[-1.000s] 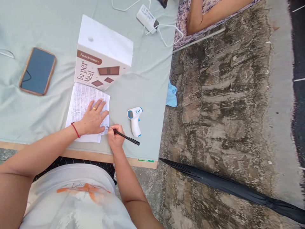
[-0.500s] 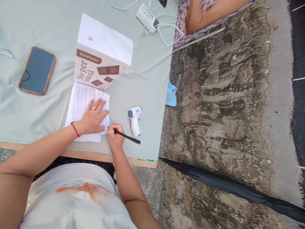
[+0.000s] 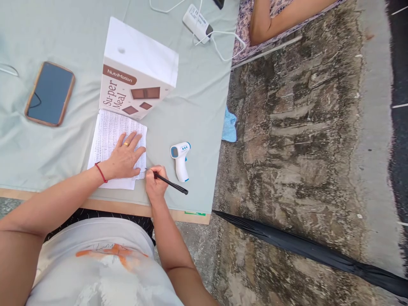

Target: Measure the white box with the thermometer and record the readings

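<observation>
My left hand [image 3: 125,156] lies flat with fingers spread on a stack of paper sheets [image 3: 106,131] covered in small rows of writing. My right hand [image 3: 156,182] is closed around a black pen [image 3: 172,184], its tip at the right edge of the sheets near my left thumb. Just right of that hand, a white and blue infrared thermometer [image 3: 180,161] lies on the cloth. Beyond the papers stands a white and brown box [image 3: 127,80] marked "NutriMotion Su-per Meal", touching or almost touching their far edge.
A phone in a brown case [image 3: 50,94] lies on the left of the pale green tablecloth [image 3: 191,106]. A white device with a cable [image 3: 196,23] is at the far edge. Another person's arm [image 3: 287,19] shows at top right. A folded black umbrella-like bundle [image 3: 287,242] extends from the table corner.
My right hand and the pen have shifted very slightly to the right. My left hand stays in place on the sheets.
</observation>
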A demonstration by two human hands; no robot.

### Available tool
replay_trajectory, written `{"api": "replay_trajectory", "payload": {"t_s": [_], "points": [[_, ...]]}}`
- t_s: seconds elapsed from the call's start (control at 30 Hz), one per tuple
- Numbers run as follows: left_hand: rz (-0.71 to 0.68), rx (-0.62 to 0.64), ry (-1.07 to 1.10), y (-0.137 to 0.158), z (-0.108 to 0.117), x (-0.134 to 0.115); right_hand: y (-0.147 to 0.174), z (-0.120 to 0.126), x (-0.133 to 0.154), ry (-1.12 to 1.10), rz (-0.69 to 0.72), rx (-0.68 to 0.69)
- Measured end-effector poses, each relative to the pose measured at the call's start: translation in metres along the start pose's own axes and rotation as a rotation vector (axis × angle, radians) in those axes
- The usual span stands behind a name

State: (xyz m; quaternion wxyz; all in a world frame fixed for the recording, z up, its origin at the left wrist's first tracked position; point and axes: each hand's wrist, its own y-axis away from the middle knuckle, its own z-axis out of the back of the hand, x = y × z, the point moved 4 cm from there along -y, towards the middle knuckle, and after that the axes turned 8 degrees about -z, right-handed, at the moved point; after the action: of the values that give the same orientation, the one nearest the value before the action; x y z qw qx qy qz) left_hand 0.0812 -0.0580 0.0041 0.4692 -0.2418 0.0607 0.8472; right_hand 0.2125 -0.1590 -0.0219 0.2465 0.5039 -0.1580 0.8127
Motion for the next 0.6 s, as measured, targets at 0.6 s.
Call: {"api": "replay_trajectory", "payload": {"t_s": [0.6], "points": [[0.190, -0.887, 0.127, 0.014, 0.061, 0.055, -0.055, 0.018, -0.013, 0.397, 0.350, 0.053]]}}
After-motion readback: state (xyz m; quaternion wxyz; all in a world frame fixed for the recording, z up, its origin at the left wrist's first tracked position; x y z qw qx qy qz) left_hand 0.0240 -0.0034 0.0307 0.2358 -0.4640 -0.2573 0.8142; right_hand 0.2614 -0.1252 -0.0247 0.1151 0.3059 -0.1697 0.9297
